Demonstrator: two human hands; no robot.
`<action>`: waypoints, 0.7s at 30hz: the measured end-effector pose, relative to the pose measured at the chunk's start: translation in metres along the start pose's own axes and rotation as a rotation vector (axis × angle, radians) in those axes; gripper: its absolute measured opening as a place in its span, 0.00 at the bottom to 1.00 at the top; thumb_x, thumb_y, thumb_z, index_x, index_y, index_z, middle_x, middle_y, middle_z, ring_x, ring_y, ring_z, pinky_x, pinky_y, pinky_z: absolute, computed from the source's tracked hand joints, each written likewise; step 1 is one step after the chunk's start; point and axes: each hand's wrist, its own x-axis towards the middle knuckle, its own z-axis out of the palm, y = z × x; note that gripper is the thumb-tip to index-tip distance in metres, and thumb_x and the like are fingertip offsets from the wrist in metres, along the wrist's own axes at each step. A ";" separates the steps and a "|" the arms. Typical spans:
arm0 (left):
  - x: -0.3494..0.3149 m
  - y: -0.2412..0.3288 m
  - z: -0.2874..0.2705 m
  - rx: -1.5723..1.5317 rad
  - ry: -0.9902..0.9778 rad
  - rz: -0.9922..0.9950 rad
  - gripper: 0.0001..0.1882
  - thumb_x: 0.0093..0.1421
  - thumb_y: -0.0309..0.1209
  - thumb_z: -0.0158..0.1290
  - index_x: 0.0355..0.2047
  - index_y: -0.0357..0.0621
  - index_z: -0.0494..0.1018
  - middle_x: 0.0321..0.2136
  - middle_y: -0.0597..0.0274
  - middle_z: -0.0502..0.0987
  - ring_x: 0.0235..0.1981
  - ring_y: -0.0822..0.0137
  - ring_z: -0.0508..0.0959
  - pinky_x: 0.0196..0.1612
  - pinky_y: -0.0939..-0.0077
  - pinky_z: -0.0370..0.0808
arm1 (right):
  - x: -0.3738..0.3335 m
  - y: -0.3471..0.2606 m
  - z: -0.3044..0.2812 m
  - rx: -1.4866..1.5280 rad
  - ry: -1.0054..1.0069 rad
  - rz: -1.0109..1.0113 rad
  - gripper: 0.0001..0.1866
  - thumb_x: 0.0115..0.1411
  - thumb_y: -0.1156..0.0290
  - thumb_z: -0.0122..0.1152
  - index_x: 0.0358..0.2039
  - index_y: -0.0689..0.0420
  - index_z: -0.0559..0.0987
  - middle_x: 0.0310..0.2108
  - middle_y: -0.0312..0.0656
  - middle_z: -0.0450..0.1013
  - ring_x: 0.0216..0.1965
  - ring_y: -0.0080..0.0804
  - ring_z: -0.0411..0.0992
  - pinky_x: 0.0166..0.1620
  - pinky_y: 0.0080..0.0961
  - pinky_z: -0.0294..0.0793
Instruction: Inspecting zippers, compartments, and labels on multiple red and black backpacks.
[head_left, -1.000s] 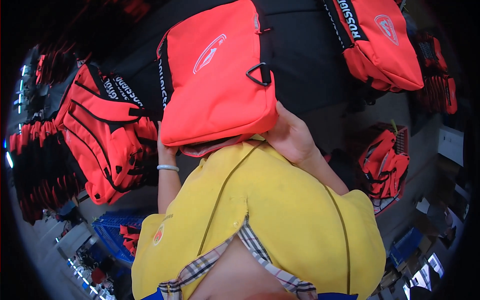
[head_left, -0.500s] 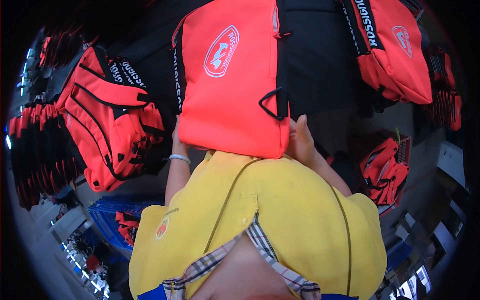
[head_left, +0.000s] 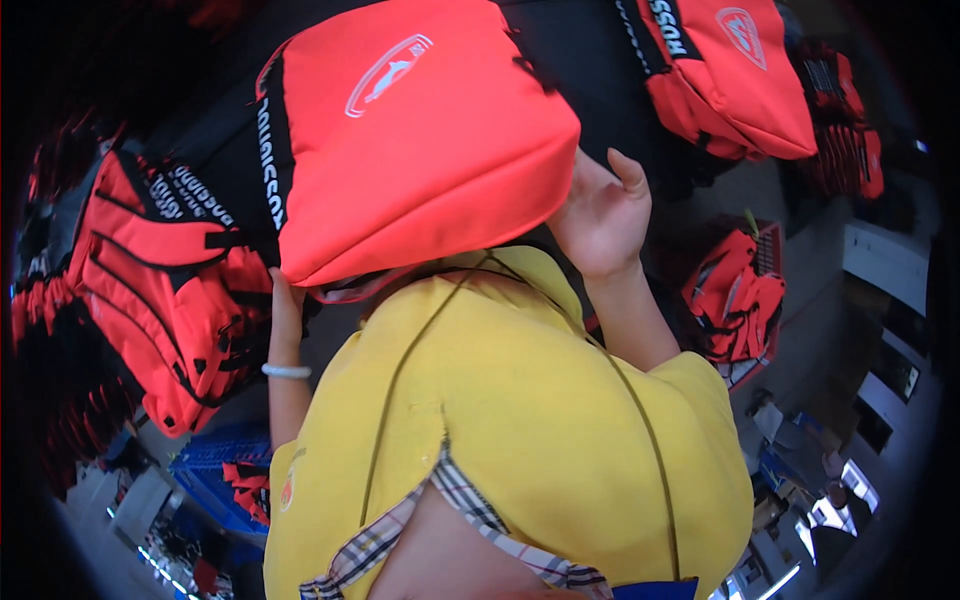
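A red backpack (head_left: 430, 150) with black edging and a pale printed badge is tilted in front of my chest, its bottom panel turned toward me. At its lower left corner is my left hand (head_left: 287, 292), a pale band on the wrist. Those fingers close on the corner and are mostly hidden by the fabric. My right hand (head_left: 605, 222) supports the lower right corner, palm showing and thumb standing away from the bag. The right fingers go out of sight behind the backpack.
Another red backpack (head_left: 165, 290) with black straps lies to the left, and a third (head_left: 735, 80) at the far right. A blue crate (head_left: 215, 470) stands low on the left. On the right a red crate (head_left: 768, 250) holds red pieces. More red-and-black goods (head_left: 850, 160) are stacked beyond.
The held backpack has swung left and tipped, so its bottom panel now faces me. Both hands have moved with it; more of my right palm shows. The whole view has shifted slightly.
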 end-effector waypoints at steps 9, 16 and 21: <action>0.031 -0.008 0.005 1.694 -0.371 0.416 0.21 0.54 0.37 0.60 0.44 0.36 0.74 0.48 0.39 0.74 0.49 0.42 0.73 0.54 0.51 0.69 | 0.059 0.018 0.049 -0.828 -0.198 -0.516 0.18 0.48 0.85 0.52 0.42 0.61 0.68 0.44 0.40 0.71 0.45 0.30 0.72 0.50 0.27 0.71; -0.016 0.131 0.054 0.966 0.333 0.951 0.17 0.64 0.24 0.51 0.52 0.30 0.70 0.51 0.42 0.74 0.52 0.53 0.74 0.56 0.66 0.69 | 0.059 0.011 0.091 -2.447 -0.554 -0.202 0.25 0.58 0.49 0.59 0.46 0.56 0.77 0.39 0.51 0.76 0.42 0.49 0.74 0.44 0.40 0.74; -0.005 0.182 0.130 0.675 0.025 0.607 0.10 0.64 0.28 0.51 0.40 0.32 0.72 0.30 0.68 0.72 0.32 0.79 0.68 0.36 0.85 0.66 | 0.032 -0.073 0.075 -2.615 -0.280 -0.153 0.24 0.61 0.48 0.57 0.50 0.49 0.78 0.45 0.42 0.77 0.46 0.38 0.75 0.48 0.31 0.73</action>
